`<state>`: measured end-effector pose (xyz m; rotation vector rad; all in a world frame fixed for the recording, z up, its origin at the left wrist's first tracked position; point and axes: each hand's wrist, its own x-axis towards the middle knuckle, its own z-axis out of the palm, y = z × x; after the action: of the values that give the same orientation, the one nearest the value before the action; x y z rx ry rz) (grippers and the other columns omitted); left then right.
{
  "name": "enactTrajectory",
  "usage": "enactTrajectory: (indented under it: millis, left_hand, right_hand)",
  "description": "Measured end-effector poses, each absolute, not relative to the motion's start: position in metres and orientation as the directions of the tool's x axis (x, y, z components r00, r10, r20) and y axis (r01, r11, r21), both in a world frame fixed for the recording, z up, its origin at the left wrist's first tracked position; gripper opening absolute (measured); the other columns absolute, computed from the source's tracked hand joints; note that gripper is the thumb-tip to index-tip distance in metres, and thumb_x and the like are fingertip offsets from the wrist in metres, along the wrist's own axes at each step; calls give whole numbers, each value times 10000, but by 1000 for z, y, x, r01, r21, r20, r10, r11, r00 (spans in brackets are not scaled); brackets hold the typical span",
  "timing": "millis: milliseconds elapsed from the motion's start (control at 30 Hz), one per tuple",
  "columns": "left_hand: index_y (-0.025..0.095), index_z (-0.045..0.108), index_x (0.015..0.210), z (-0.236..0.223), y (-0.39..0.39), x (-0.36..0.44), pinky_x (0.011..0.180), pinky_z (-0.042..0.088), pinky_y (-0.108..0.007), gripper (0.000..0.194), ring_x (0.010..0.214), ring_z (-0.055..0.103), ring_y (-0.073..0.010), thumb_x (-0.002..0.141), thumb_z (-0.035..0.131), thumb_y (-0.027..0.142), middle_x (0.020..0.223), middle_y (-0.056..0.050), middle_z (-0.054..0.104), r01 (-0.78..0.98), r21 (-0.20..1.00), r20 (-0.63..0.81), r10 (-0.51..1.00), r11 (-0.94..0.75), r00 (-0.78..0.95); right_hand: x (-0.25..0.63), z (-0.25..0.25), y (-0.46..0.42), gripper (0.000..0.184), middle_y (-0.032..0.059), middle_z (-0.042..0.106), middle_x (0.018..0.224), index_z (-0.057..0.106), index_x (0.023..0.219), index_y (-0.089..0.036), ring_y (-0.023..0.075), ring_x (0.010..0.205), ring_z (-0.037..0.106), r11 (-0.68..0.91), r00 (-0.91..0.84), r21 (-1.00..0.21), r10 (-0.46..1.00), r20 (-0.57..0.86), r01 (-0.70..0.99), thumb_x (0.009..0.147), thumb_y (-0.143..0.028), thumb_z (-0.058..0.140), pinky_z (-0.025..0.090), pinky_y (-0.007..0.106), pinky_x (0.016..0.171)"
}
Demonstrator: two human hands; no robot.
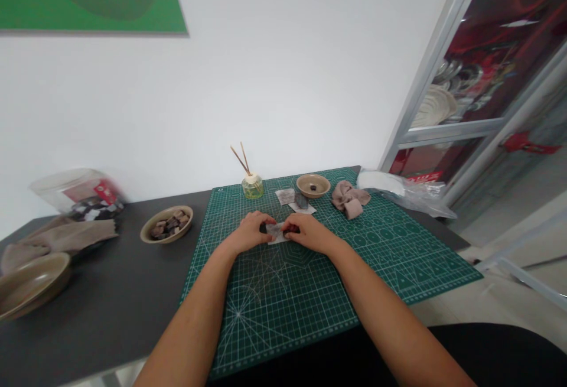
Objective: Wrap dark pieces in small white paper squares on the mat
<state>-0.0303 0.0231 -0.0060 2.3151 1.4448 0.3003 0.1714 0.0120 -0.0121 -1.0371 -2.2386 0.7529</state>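
Note:
A small grey speckled sheet [275,233], which looks like sandpaper, lies flat on the green cutting mat [283,298]. My left hand [251,232] holds its left edge down, thumb and forefinger curved against it. At the sheet's right side, my right hand [309,232] pinches a small dark reddish block [291,229] with thumb and fingertips. The fingers partly hide the block. Just beyond are another grey sheet [284,196] and a dark grey rounded piece [302,200] on a pale sheet. A beige bowl [303,191] behind them contains one small dark piece [313,188].
Left of the mat stand a bowl [146,234] of small brown blocks, a larger bowl [62,264], a brown cloth [84,232] and a plastic tub [62,189]. Along the back are a reed diffuser [253,187], a crumpled cloth [348,198] and a plastic bag [414,195].

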Motion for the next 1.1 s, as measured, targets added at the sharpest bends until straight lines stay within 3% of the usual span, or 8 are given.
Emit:
enactTrajectory:
  millis: [367,600,800,1100]
  left_hand:
    - [201,623,1051,-6,23,-30,923,368,-359,363,1022,495,-225,692,635,256,1057,-46,586,809,438,-18,895,-393,445]
    - [202,628,1047,-3,21,-29,896,383,-356,363,1011,499,-233,689,628,267,1036,-46,592,816,434,-32,899,-382,438]
    - [202,624,1044,-5,23,-30,920,370,-358,359,1021,502,-225,689,630,255,1045,-44,598,808,430,-11,892,-404,452]
    - [205,622,1049,-5,22,-30,914,376,-356,368,1029,500,-231,686,635,270,1063,-47,590,812,431,-18,896,-393,443]
  right_hand:
    - [172,-10,12,185,18,587,786,672,822,-164,141,780,538,641,-618,-620,726,301,451,721,-18,619,414,250,699]
    - [173,-10,12,141,0,567,741,636,796,-139,118,685,531,528,-537,-694,809,237,490,702,-33,637,407,233,642]
    - [170,-10,11,162,5,557,769,652,799,-160,124,732,524,620,-606,-637,742,287,458,718,-25,615,401,234,666]
    - [171,-11,12,185,6,589,768,666,829,-162,123,721,540,592,-595,-660,759,264,463,710,-27,622,417,235,672]
